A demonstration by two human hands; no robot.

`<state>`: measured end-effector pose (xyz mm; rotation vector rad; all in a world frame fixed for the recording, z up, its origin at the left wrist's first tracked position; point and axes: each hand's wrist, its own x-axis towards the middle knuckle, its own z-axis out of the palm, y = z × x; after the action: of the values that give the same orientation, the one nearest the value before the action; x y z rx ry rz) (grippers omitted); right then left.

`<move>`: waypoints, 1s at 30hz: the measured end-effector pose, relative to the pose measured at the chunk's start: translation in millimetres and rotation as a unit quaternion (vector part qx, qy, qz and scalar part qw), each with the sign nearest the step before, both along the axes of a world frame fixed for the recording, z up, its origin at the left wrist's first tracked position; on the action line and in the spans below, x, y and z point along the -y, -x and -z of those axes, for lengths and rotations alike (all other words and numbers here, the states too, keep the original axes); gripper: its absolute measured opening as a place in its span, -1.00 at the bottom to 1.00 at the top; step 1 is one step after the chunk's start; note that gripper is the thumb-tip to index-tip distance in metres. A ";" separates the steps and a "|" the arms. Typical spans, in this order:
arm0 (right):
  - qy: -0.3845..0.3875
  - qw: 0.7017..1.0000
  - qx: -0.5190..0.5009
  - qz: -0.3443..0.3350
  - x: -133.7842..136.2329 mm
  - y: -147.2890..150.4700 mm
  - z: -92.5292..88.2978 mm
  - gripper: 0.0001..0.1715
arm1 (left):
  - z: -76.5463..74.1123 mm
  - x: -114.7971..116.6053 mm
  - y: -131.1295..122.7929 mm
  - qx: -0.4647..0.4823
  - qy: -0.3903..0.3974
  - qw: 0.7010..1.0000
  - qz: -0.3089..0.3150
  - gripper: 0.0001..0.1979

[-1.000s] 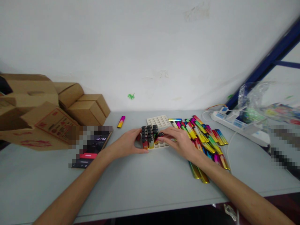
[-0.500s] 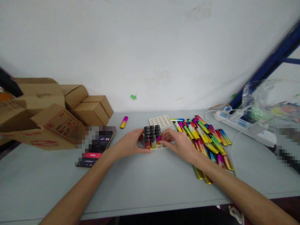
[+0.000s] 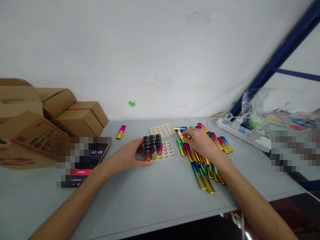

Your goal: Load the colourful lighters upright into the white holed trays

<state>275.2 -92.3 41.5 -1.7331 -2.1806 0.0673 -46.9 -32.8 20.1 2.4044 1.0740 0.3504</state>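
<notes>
Head view: left grip (image 3: 128, 156) clasps the tray (image 3: 168, 150); right grip (image 3: 201, 141), closure unclear, lies on the lighters (image 3: 197, 165) beneath it. They look light, stiff and slick: best pinched mid-body.

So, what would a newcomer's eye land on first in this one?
The heap of rainbow-coloured lighters, lying right of centre on the grey table, stands out first, with the right hand on top of it. Next comes the block of upright black-capped lighters in the white tray, with the left hand against its left side. Brown cardboard boxes are stacked at far left.
</notes>
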 end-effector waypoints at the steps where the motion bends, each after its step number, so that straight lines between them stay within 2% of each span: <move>1: 0.010 1.000 0.012 0.006 -1.7 -0.7 2.9 -0.84 | -0.5 0.2 -0.2 0.001 0.002 1.000 0.001 -0.49; 8: 0.013 1.000 0.023 -0.015 1.0 8.9 7.9 -0.68 | 1.5 -0.1 0.3 0.010 -0.010 1.000 0.002 -0.48; 14: 0.070 0.996 0.050 0.014 9.0 26.4 7.2 -0.72 | 1.9 -0.9 -0.1 0.009 -0.004 1.000 0.003 -0.46; 19: 0.083 0.995 0.049 -0.011 10.2 36.1 11.6 -0.86 | -0.1 0.3 -0.3 -0.004 0.001 1.000 -0.004 -0.45; 22: 0.046 0.998 -0.016 -0.025 9.1 33.8 11.3 -0.85 | -0.7 0.6 -0.6 -0.002 -0.001 1.000 -0.001 -0.48; 25: -0.009 0.991 -0.126 -0.049 10.4 31.3 7.8 -0.85 | -0.2 0.1 -0.6 0.003 0.000 1.000 0.007 -0.47; 27: -0.003 0.970 -0.233 -0.072 13.2 32.4 4.6 -0.83 | 0.6 -0.2 -0.2 0.004 0.005 1.000 0.009 -0.46; 30: 0.070 0.917 -0.374 -0.117 18.8 37.3 0.2 -0.75 | 0.9 0.3 0.5 0.007 0.009 1.000 0.010 -0.46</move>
<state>237.9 -111.1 41.3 -1.1991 -1.7936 0.8215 -47.4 -33.1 19.2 2.3917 1.0425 0.3477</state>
